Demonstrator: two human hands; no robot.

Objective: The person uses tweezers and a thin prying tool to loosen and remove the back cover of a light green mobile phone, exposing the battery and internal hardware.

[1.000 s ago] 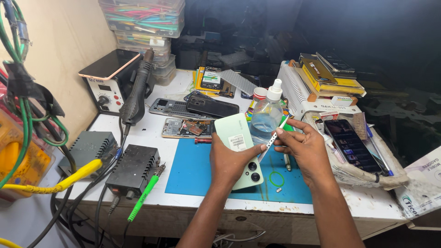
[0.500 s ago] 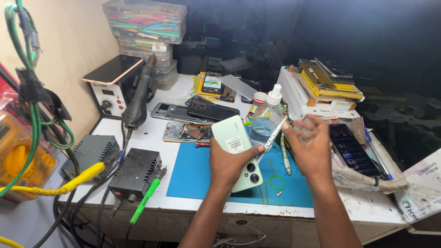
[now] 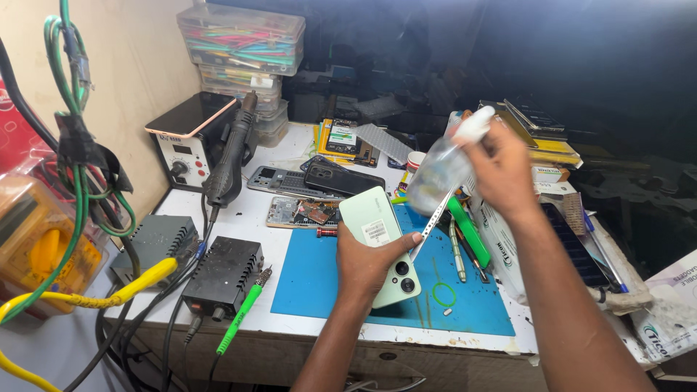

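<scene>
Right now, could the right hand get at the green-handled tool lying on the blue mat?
Probably not without putting something down: the right hand is raised and already full, gripping a clear squeeze bottle and a thin metal tool. The green-handled tool lies uncovered on the blue mat just below it.

A white rectangular sticker (image 3: 375, 232) with dark print sits on the back of the pale green phone (image 3: 381, 243), held over the workbench's (image 3: 239, 210) front half. A green, white and black label (image 3: 343, 136) covers a flat battery near the back edge. The station (image 3: 190, 138) at the back left corner carries a dark, unlit glossy rectangle on top, rimmed in pale pink. A white printed bag (image 3: 671, 312) lies off the right edge. Near it, a white box (image 3: 501, 250) stands on its side.
</scene>
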